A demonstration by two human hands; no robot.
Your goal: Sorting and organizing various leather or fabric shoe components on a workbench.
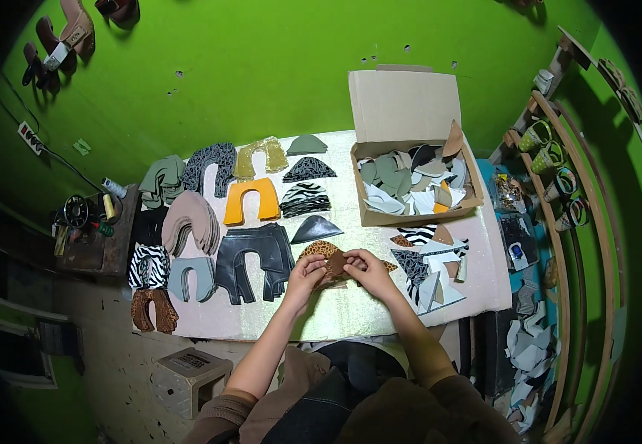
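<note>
Between my two hands, above the front middle of the table, is a small brown cut piece point(336, 266) that looks like leather. My left hand point(308, 277) pinches its left side, and my right hand point(370, 272) has its fingers closed on the right side. Just behind the fingers lies a leopard-print half-round piece point(319, 249), partly covered by my hands. A black half-round piece point(316, 229) rests a little farther back. To the left sits a stack of black U-shaped pieces point(268, 248). Zebra-print half-round pieces point(305, 198) are piled beyond.
An open cardboard box point(410, 216) of mixed scraps stands at the back right. Loose offcuts point(428, 270) lie right of my hands. U-shaped stacks, including orange point(252, 200) and pink point(190, 220), cover the table's left side. A wooden rack point(550, 126) leans at the far right.
</note>
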